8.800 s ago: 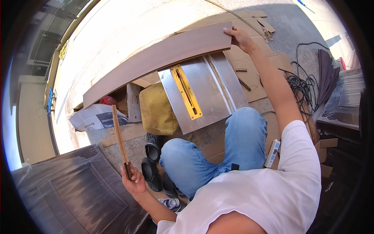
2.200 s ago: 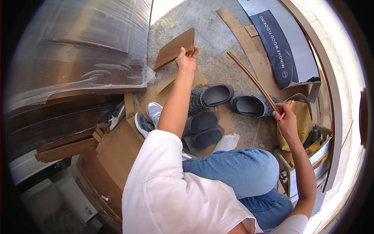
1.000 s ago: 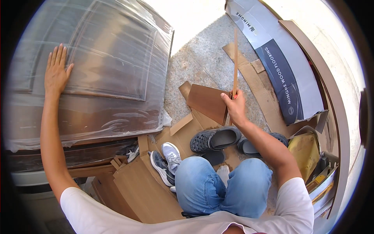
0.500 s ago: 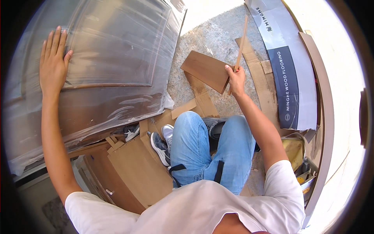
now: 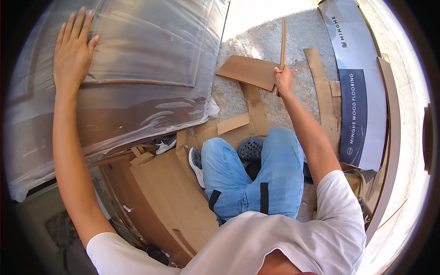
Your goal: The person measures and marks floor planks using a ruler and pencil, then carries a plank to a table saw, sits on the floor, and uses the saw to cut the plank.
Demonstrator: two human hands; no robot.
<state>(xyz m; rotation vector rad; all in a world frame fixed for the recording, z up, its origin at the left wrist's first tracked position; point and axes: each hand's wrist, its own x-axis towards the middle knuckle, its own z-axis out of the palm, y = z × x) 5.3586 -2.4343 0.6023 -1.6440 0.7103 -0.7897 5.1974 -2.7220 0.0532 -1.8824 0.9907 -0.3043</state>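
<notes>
My left hand [image 5: 73,59] lies flat on a brown panelled door [image 5: 142,46] wrapped in clear plastic film, its fingers stretched out. My right hand [image 5: 283,82] is closed around the right end of a short brown wood board [image 5: 250,72] and a thin wood strip [image 5: 283,39] that stands upright beside it. A slim red pencil-like stick [image 5: 293,70] pokes out between the same fingers. The board is held above the grey speckled floor. The grip hides how board and strip meet.
Flattened cardboard [image 5: 172,197] lies left of my knees, and a cardboard strip [image 5: 321,91] runs on the right. A long white-and-navy box [image 5: 362,91] stands at the right beside a brown trim board [image 5: 393,123]. A sneaker [image 5: 164,145] lies under the door's edge.
My right hand has turned the board closer to level and the strip nearer to upright. The red stick now shows clearly. My left hand stays flat on the door as the view shifts.
</notes>
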